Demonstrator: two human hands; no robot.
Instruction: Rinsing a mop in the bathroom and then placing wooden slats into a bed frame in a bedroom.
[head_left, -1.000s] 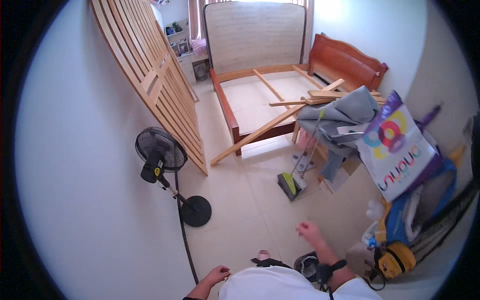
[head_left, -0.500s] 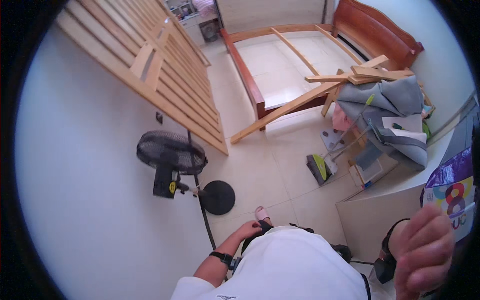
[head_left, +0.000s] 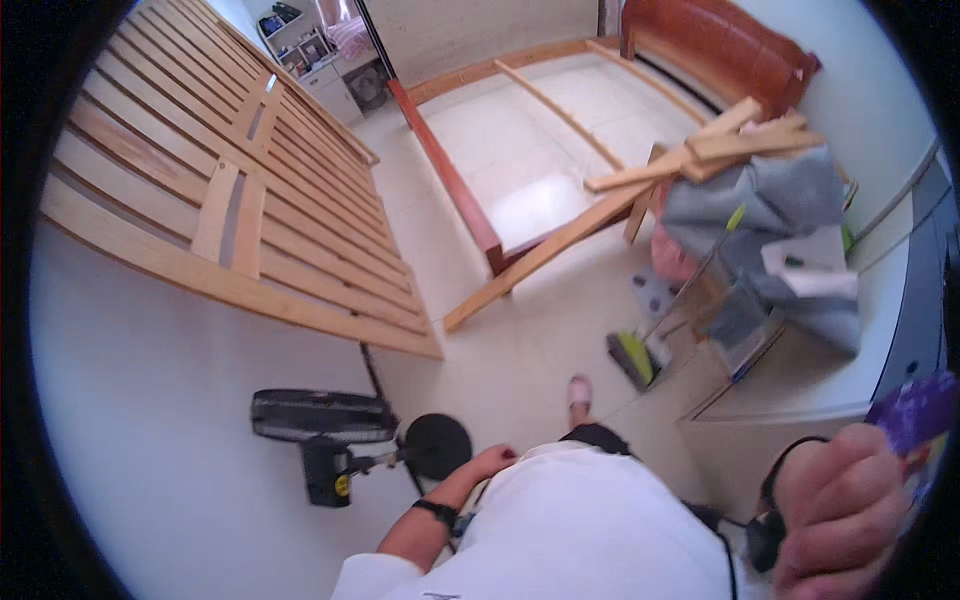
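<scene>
My left hand (head_left: 493, 461) is down at my waist beside the hem of my white shirt, and its fingertips are too small and partly hidden to read. Close to the camera at the lower right, my right hand (head_left: 842, 505) is raised with its fingers curled together. Whatever lies inside those fingers, if anything, is hidden. Just behind the right hand shows a purple printed bag (head_left: 915, 412), partly covered by it; whether they touch I cannot tell.
A black fan (head_left: 325, 417) lies left of me. Wooden slatted panels (head_left: 190, 200) lean on the left wall. Ahead stands a bed frame (head_left: 450, 180) with loose planks (head_left: 560, 245) across its corner. A green-grey broom (head_left: 635, 360) and grey cloth (head_left: 760, 205) are at right.
The view has shifted, and one foot in a pink slipper has come forward. My left hand has moved from the dark shorts to the shirt hem. My right hand stays raised and curled.
</scene>
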